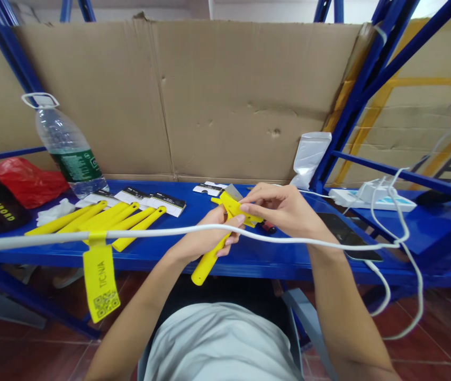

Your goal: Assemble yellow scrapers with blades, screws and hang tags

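A yellow scraper (209, 260) with a long round handle and a metal blade (232, 191) is tilted in front of me, above the table's front edge. My left hand (212, 233) is closed round it just below its wide yellow head. At the head, my right hand (275, 206) has its thumb and fingertips pinched together and touching the yellow part. Whatever small thing may be between those fingertips is hidden. Beneath the right hand, a red and black tool handle (268, 227) lies partly covered on the blue table. Black-and-white cards (208, 188) lie just behind the scraper.
Several yellow handles (140, 228) and packaging cards (165, 203) lie at left, near a water bottle (72, 153) and red bag (27, 180). A white cable (162, 231) with a yellow tag crosses before my arms. A phone (344, 235) and power strip (372, 198) are right.
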Motion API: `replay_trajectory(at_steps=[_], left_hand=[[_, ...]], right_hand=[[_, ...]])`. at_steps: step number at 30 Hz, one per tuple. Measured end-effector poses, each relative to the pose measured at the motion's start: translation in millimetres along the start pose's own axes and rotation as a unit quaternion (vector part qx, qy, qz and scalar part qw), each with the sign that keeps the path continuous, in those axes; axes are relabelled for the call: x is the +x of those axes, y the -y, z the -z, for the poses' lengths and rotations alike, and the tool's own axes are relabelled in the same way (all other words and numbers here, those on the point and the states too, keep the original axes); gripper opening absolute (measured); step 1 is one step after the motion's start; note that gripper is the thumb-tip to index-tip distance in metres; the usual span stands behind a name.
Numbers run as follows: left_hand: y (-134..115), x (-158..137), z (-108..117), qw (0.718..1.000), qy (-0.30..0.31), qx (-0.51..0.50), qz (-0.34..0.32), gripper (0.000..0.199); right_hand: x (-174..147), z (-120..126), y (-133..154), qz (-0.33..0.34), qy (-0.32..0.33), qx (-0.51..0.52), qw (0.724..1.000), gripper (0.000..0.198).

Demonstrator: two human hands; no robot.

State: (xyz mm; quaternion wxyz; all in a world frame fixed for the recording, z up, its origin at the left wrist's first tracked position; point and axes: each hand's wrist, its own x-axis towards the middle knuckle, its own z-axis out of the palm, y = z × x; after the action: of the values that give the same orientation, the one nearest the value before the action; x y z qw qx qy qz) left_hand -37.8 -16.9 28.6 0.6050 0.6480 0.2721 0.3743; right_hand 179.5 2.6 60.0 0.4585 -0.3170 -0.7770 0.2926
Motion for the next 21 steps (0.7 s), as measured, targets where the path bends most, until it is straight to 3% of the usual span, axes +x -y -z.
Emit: replay_trajectory(at_steps=[11, 15, 21], left_hand=[[-1.6, -3.4, 0.3, 1.0, 0.015, 0.008, 0.015, 0.053], [-1.6, -3.2, 0.9, 0.999, 0.022, 0.015, 0.018, 0.054], [3.0, -1.5, 2.9, 0.999, 0.033, 0.008, 0.023, 0.051]], right_hand=[[-1.6, 4.8, -2.2, -0.025, -0.001, 0.016, 1.0, 0.038], [-1.9, 5.3, -2.3, -0.03, -0.007, 0.031, 0.999, 0.047], [-4.6, 7.5, -1.8, -0.032, 0.019, 0.01, 0.999, 0.038]])
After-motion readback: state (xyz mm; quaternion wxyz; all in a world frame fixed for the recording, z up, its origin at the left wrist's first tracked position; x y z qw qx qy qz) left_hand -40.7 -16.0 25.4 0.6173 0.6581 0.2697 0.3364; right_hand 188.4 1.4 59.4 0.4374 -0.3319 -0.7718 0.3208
